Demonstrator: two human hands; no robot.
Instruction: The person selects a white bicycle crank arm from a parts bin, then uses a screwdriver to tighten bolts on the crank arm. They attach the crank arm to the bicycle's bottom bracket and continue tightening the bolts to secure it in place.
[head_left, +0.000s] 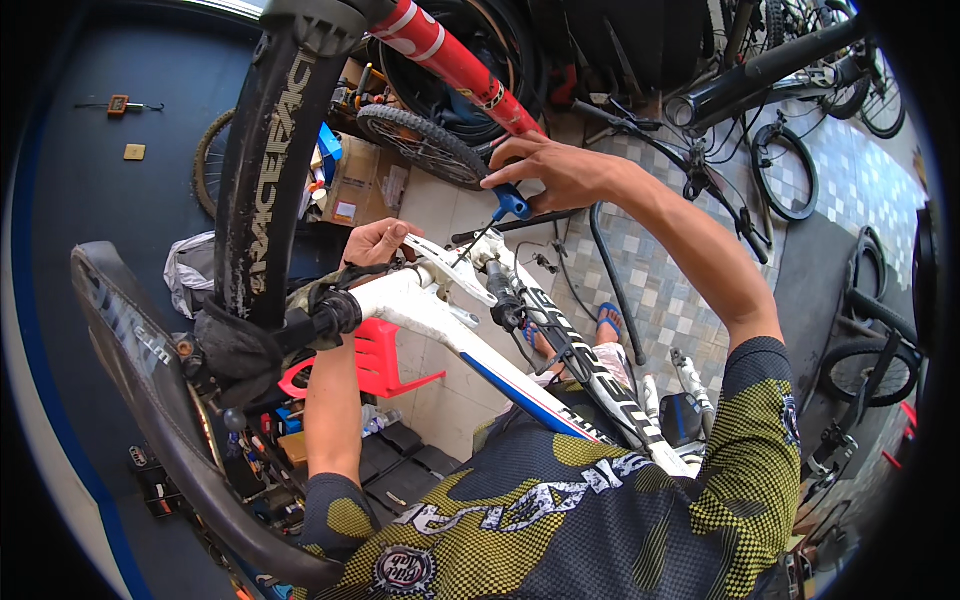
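My right hand (560,172) is closed round the blue handle of a hex key (512,203), whose thin dark shaft slants down to a white linkage arm (468,277) on a bike frame. Beyond the frame, my left hand (375,243) has its fingers curled at the upper left end of that arm, seemingly gripping it. The white bike frame (400,300), with blue and red stripes, is held up off the floor. A black shock (502,295) lies beside the linkage. The tool's tip is too small to make out.
A thick black tube (275,170) and a long black saddle (115,310) rise close on the left. Overhead slants a red tube (460,70). Below the frame stands a red plastic chair (375,360). Cardboard boxes (362,185), wheels (425,145) and several bikes surround the workspace.
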